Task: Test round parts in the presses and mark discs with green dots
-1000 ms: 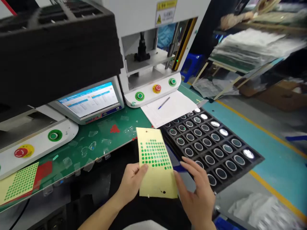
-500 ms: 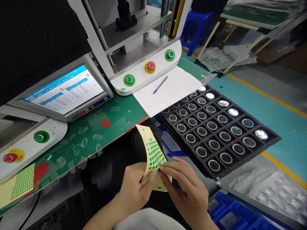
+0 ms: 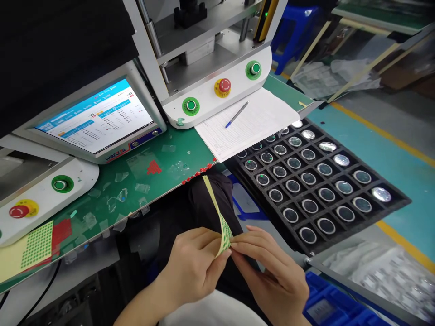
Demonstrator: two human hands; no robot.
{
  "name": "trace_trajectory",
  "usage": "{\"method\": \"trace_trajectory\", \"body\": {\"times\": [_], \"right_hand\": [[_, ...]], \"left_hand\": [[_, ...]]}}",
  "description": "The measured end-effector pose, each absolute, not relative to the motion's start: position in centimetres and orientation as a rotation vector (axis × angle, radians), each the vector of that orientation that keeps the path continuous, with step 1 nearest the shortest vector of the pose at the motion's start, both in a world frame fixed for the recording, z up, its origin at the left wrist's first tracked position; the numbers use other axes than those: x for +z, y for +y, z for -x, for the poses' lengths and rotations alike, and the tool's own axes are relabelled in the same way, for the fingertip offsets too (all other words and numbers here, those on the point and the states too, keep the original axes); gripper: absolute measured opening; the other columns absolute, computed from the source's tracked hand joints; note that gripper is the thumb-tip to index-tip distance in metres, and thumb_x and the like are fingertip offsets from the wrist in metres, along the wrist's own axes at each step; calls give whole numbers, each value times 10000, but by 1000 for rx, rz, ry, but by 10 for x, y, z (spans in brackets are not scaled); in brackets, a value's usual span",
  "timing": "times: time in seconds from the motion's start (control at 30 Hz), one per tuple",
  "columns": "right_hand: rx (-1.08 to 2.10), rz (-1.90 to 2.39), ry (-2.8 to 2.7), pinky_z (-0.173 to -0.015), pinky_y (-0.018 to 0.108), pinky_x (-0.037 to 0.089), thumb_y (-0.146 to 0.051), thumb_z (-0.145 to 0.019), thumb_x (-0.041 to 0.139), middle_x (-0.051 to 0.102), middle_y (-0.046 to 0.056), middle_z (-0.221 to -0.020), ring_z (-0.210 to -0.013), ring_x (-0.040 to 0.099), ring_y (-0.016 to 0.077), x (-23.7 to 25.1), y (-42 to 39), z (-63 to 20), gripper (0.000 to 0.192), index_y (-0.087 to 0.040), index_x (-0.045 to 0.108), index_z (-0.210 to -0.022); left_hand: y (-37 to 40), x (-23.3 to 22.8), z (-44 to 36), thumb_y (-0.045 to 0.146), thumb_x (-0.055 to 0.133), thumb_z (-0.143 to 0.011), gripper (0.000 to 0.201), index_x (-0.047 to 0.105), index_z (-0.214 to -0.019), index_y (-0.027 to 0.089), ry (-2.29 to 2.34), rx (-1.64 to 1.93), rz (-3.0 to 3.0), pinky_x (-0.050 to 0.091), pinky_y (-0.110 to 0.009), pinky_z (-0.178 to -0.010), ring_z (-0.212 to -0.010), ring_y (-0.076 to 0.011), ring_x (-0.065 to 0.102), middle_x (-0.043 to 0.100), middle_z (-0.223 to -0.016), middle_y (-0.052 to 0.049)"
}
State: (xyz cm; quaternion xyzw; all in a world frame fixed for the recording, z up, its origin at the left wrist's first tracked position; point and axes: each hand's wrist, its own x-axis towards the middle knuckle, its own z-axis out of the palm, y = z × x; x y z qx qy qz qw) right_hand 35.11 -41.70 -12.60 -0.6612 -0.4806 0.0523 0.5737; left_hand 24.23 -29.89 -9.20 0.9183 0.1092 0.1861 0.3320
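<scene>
My left hand (image 3: 193,267) holds a yellow sticker sheet (image 3: 220,219) covered with small green dots, bent edge-on toward me over my lap. My right hand (image 3: 272,271) pinches at the sheet's lower edge with thumb and forefinger, touching the left hand's thumb. To the right lies a black foam tray (image 3: 394,206) with round lens-like parts in its pockets; a few parts at its far left carry a green dot.
A green bench (image 3: 170,165) holds a touchscreen (image 3: 97,117), a press with green and red buttons (image 3: 224,86), a paper form with a pen (image 3: 237,114), a second dot sheet (image 3: 34,244) and scraps of clear film. Blue bins (image 3: 333,303) sit at lower right.
The sheet went from flat and facing me to folded edge-on. My right hand came in from beside it to pinch its lower edge. The view tilted down.
</scene>
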Motion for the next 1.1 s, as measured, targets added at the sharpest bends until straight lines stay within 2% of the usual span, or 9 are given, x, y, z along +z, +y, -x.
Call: {"method": "trace_trajectory", "body": {"times": [0.43, 0.57, 0.7, 0.83, 0.93, 1.0, 1.1], "right_hand": [[108, 1512, -1062, -875, 398, 531, 21, -789, 677, 703, 5, -793, -722, 676, 150, -131, -419, -343, 230, -180, 654, -898], [27, 1531, -1035, -876, 371, 540, 35, -776, 682, 708, 11, -788, -713, 677, 138, -130, -416, -342, 255, -155, 656, -943], [-23, 1623, -1127, -859, 351, 540, -35, -831, 652, 724, 4, -776, -712, 682, 135, -123, -411, -342, 149, -181, 651, -863], [-31, 1640, -1072, -820, 335, 572, -22, -822, 623, 723, 40, -843, -767, 691, 150, -124, -414, -340, 169, -182, 648, -866], [46, 1707, -891, -730, 284, 581, -86, -812, 650, 725, 37, -876, -787, 693, 157, -144, -427, -355, 130, -212, 681, -814], [76, 1840, -673, -681, 278, 568, -223, -832, 675, 722, 30, -835, -759, 689, 167, -171, -439, -380, 79, -223, 688, -754], [104, 1985, -394, -565, 276, 532, -404, -877, 645, 647, 5, -648, -585, 630, 149, -222, -456, -431, 267, -176, 642, -740]], "left_hand": [[-297, -95, -239, 183, 401, -981, 260, 608, -826, 152, 283, 488, -2315, 465, -266, -589, -636, -172, 625, 694, -742, -57], [-296, -96, -238, 169, 410, -972, 233, 614, -861, 152, 286, 475, -2285, 472, -266, -602, -658, -175, 637, 702, -774, -59], [-296, -99, -239, 129, 425, -945, 231, 602, -797, 152, 329, 451, -2307, 444, -256, -564, -601, -160, 599, 654, -699, -42], [-296, -103, -242, 103, 418, -939, 241, 623, -826, 157, 352, 397, -2199, 459, -234, -582, -626, -150, 637, 684, -736, -42], [-298, -112, -246, 139, 408, -954, 271, 636, -810, 162, 356, 309, -2017, 441, -215, -557, -606, -138, 630, 669, -709, -34], [-299, -123, -248, 225, 410, -972, 347, 599, -691, 156, 437, 211, -1884, 387, -211, -496, -535, -124, 561, 594, -618, -19], [-301, -151, -255, 438, 519, -927, 495, 478, -524, 153, 696, 11, -1557, 276, -219, -434, -462, -100, 414, 451, -503, 8]]}}
